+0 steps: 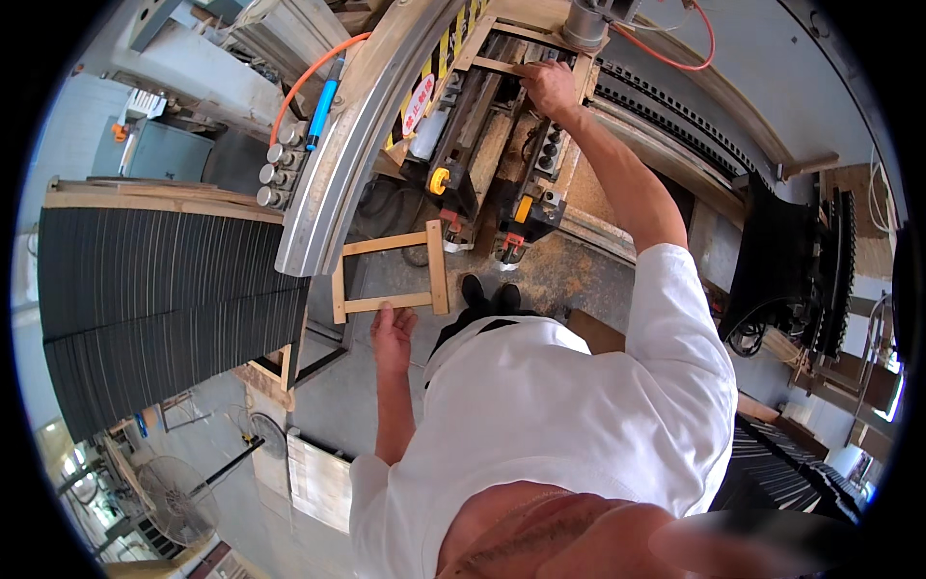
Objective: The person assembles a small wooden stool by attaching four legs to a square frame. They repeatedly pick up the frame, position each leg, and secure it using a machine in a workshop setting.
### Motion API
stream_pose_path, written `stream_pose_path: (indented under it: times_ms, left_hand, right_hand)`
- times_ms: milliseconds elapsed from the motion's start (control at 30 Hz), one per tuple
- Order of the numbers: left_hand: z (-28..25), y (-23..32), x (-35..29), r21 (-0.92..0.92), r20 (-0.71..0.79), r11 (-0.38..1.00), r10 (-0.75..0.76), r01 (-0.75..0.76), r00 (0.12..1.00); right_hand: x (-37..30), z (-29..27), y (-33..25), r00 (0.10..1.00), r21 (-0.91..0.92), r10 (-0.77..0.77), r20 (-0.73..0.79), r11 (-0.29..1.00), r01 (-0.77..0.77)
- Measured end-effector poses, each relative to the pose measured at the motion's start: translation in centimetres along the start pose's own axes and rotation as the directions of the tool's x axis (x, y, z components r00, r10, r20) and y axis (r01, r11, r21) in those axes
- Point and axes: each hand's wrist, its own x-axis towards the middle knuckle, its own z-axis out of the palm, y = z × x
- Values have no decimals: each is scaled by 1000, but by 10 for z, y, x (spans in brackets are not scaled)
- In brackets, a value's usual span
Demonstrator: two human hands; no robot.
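My left hand [393, 338] grips the near rail of a small rectangular wooden frame [437, 270], its fingers closed at the rail's edge. The frame is held up left of my feet, in front of the machine. Farther off, my right arm reaches to the machine's far end. There my right hand [552, 89] is closed on the near rail of a second wooden frame [495, 66]. This one lies on the machine, below a grey metal cylinder [584, 27]. The fingertips of my right hand are partly hidden.
The woodworking machine [473, 145] has rails, a yellow knob [440, 180] and sawdust about it. A metal beam [333, 183] with a blue air nozzle [325, 104] runs along its left. Stacked dark slats [164, 280] stand at the left, a fan [178, 497] lower left. An orange hose [309, 79] curves above.
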Motion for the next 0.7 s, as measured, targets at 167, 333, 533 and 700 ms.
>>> stream_pose_path:
  times_ms: [167, 333, 533, 700]
  left_hand:
    - [-25, -7, 14, 2, -114, 1000, 21, -21, 993]
    - [-71, -31, 20, 14, -275, 1000, 9, -6, 961]
    - [-135, -61, 6, -18, -365, 1000, -12, 5, 931]
    - [-185, -71, -18, -58, -457, 998, -13, -15, 889]
  right_hand:
    - [2, 4, 7, 999, -14, -25, -24, 1000, 25]
    - [4, -1, 2, 999, -24, -31, 31, 999, 32]
    - [3, 0, 9, 999, -38, -36, 35, 999, 37]
    - [4, -1, 6, 998, -18, -20, 52, 1000, 21]
